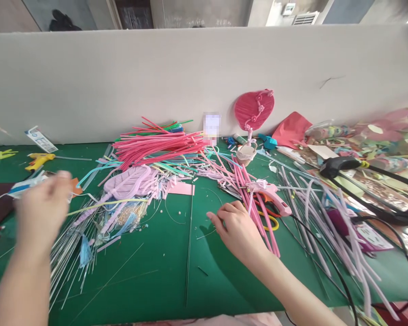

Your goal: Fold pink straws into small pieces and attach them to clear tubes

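My left hand is raised at the left, smeared by motion. It is nearest to a white and blue packet, and its fingers do not show clearly. My right hand hovers over the green table with its fingers curled; whatever lies between them is hidden. A thin wire runs close to its fingertips. Beside this hand lie pink pipe cleaners and a pink hot glue gun. Between my hands are a lilac fan shape wrapped in pipe cleaner and a long dark wire.
A heap of pink pipe cleaners lies at the back. A pink fan stands in a small pot. Lilac pipe cleaners, a black cable and a black stand crowd the right. A yellow glue gun sits left.
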`<state>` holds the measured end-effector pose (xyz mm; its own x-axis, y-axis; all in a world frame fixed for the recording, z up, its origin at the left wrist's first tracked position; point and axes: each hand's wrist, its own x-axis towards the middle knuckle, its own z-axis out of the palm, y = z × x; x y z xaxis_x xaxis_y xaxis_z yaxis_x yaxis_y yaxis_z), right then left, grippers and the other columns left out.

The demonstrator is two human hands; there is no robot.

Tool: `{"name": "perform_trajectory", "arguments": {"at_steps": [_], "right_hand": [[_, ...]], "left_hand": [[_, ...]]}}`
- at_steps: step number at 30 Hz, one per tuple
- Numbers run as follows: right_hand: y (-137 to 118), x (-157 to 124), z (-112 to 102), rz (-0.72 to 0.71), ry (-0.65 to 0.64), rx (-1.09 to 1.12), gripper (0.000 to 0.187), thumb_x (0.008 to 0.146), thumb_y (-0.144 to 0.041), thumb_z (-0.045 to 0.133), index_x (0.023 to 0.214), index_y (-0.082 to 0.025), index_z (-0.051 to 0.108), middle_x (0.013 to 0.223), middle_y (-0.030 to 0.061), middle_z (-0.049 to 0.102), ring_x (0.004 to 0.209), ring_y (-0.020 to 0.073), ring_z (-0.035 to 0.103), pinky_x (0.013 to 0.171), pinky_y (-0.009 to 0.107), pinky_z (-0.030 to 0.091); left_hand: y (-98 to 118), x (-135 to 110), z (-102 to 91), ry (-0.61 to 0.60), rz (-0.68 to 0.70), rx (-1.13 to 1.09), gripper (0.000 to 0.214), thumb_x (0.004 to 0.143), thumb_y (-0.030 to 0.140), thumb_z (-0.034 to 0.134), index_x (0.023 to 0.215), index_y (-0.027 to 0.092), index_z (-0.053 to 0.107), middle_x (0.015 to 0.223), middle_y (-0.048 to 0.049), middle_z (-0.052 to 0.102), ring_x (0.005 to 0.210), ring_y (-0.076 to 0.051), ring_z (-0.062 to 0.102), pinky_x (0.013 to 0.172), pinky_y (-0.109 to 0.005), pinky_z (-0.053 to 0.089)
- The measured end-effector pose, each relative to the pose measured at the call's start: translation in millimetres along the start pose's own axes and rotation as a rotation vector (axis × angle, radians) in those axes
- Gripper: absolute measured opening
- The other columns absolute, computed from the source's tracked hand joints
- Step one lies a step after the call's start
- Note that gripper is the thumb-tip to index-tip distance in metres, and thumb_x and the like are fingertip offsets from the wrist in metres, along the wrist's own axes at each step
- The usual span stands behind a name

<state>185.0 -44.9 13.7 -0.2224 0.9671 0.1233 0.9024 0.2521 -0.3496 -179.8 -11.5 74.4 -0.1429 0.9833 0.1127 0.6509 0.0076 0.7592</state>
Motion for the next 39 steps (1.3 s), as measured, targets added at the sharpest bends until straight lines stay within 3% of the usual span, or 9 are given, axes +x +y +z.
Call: {"name": "perform_trajectory", "arguments": {"at_steps": [2, 4, 6, 10, 14, 19, 27, 33, 39], "right_hand": [[0, -2, -4, -0.053, -0.06, -0.024, 0.031, 0.096, -0.027, 0.045, 0.08, -0.017, 0.07, 0.095, 0.0115, 0.068, 0.098, 0.028, 0.057, 0.085, 0.042, 0.047], [0, -5, -7, -0.118, -0.186, -0.024, 0.024, 0.09, -0.029, 0.057, 0.108, -0.016, 0.067, 0.124, 0.0146, 0.061, 0.122, 0.033, 0.049, 0.095, 0.046, 0.046], [0, -9, -7, -0.112, -0.336, -0.004, 0.06, 0.081, -0.035, 0.07, 0.135, -0.019, 0.05, 0.148, 0.0176, 0.04, 0.139, 0.0377, 0.031, 0.104, 0.051, 0.04], [3, -12, 1, 0.03, -0.395, 0.019, 0.087, 0.08, -0.041, 0.07, 0.151, -0.022, 0.023, 0.158, 0.0208, 0.014, 0.144, 0.0384, 0.01, 0.112, 0.054, 0.03], [6, -1, 11, 0.048, -0.353, 0.048, 0.092, 0.078, -0.043, 0.07, 0.152, -0.017, 0.021, 0.157, 0.022, 0.015, 0.145, 0.0344, 0.008, 0.115, 0.049, 0.026], [0, 13, 18, -0.006, -0.292, 0.098, 0.087, 0.079, -0.039, 0.07, 0.15, -0.012, 0.026, 0.155, 0.0234, 0.023, 0.145, 0.0305, 0.018, 0.115, 0.045, 0.029], [-8, 11, 22, -0.052, -0.206, 0.102, 0.079, 0.08, -0.035, 0.07, 0.146, -0.009, 0.035, 0.152, 0.0245, 0.029, 0.143, 0.0366, 0.022, 0.112, 0.051, 0.032], [-21, -10, 11, -0.1, -0.043, 0.198, 0.005, 0.085, -0.021, 0.064, 0.083, -0.018, 0.067, 0.099, 0.0074, 0.065, 0.097, 0.0244, 0.059, 0.083, 0.039, 0.051], [-20, -8, 2, -0.024, -0.037, 0.212, 0.033, 0.089, -0.037, 0.059, 0.062, -0.018, 0.058, 0.078, 0.0043, 0.064, 0.086, 0.0225, 0.058, 0.078, 0.038, 0.049]], "left_hand": [[-1, 3, 26.3, 0.205, 0.121, 0.343, 0.039, 0.087, 0.05, 0.043, 0.068, 0.023, 0.064, 0.065, 0.0049, 0.067, 0.081, -0.019, 0.067, 0.07, -0.029, 0.049], [4, 9, 60.4, -0.004, 0.36, 0.449, 0.038, 0.087, 0.049, 0.044, 0.096, 0.023, 0.071, 0.107, -0.0023, 0.072, 0.107, -0.027, 0.062, 0.096, -0.041, 0.045], [11, 17, 93.1, -0.173, 0.477, 0.494, 0.047, 0.088, 0.049, 0.047, 0.128, 0.026, 0.058, 0.141, -0.0057, 0.052, 0.133, -0.031, 0.041, 0.108, -0.049, 0.034], [18, 35, 140.2, -0.436, 0.519, 0.529, 0.064, 0.086, 0.052, 0.055, 0.143, 0.025, 0.041, 0.151, -0.0072, 0.04, 0.14, -0.03, 0.03, 0.111, -0.048, 0.03], [20, 50, 165.1, -0.346, 0.536, 0.571, 0.049, 0.089, 0.033, 0.055, 0.135, 0.02, 0.049, 0.135, -0.0108, 0.056, 0.126, -0.029, 0.047, 0.104, -0.044, 0.038], [24, 53, 176.1, -0.188, 0.565, 0.645, 0.025, 0.091, 0.024, 0.05, 0.106, 0.017, 0.069, 0.107, -0.013, 0.063, 0.102, -0.029, 0.055, 0.09, -0.044, 0.045], [30, 56, 175.2, -0.161, 0.59, 0.647, 0.01, 0.084, 0.014, 0.057, 0.083, 0.017, 0.067, 0.105, -0.0104, 0.063, 0.1, -0.027, 0.054, 0.089, -0.039, 0.043], [49, 38, 152.0, -0.143, 0.473, 0.681, 0.023, 0.094, 0.026, 0.045, 0.083, 0.018, 0.064, 0.084, -0.0081, 0.065, 0.087, -0.025, 0.059, 0.073, -0.032, 0.043], [64, 6, 145.5, -0.254, 0.197, 0.861, 0.035, 0.097, 0.037, 0.037, 0.091, 0.017, 0.065, 0.071, -0.0092, 0.068, 0.07, -0.027, 0.065, 0.057, -0.031, 0.04]]}}
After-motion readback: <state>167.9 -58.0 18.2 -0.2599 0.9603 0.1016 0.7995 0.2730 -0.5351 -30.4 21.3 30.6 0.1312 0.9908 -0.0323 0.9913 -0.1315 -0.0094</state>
